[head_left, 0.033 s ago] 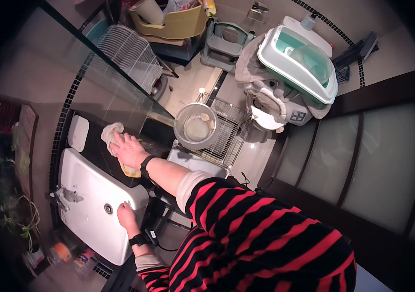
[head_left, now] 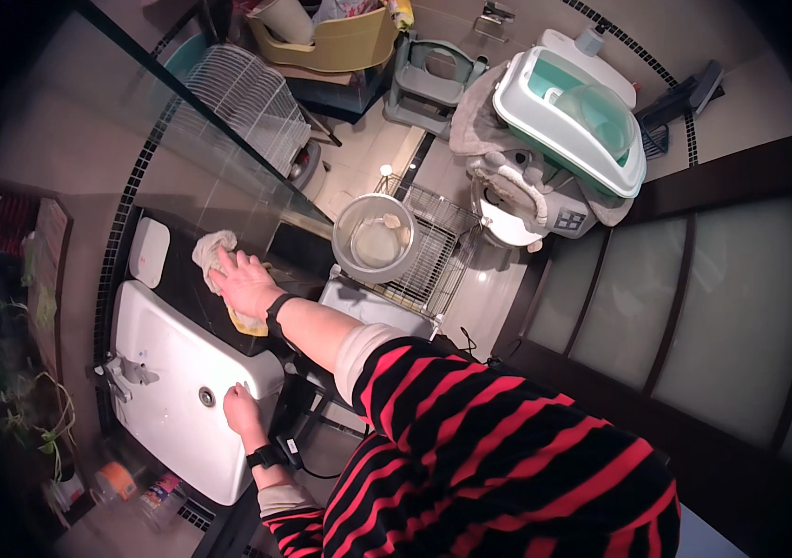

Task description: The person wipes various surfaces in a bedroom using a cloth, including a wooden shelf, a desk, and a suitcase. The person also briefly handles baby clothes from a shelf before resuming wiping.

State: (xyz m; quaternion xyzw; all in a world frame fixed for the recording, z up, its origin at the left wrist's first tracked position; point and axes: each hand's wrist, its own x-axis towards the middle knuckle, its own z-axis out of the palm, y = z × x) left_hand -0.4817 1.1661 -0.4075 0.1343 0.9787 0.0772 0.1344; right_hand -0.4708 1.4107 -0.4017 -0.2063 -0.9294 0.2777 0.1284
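Observation:
My right hand point(head_left: 245, 285) reaches to the far end of the black counter point(head_left: 190, 285) beside the sink. Its fingers lie spread over a crumpled whitish cloth point(head_left: 215, 249), pressing it down. A yellow-edged part of the cloth shows below the palm, while the rest under the hand is hidden. Over the near part of the white sink point(head_left: 173, 372), close to the drain point(head_left: 206, 397), my left hand point(head_left: 242, 409) is closed in a fist. Nothing shows sticking out of it. A chrome faucet point(head_left: 120, 377) stands at the sink's far side.
A metal pot point(head_left: 345, 232) sits on a wire rack point(head_left: 442, 256) beyond my right arm. A glass panel point(head_left: 219, 139) edges the counter's end. Behind are a grey step stool point(head_left: 429, 88), a yellow bin point(head_left: 331, 51), and a white-green basin point(head_left: 568, 116). Bottles point(head_left: 115, 482) stand by the sink.

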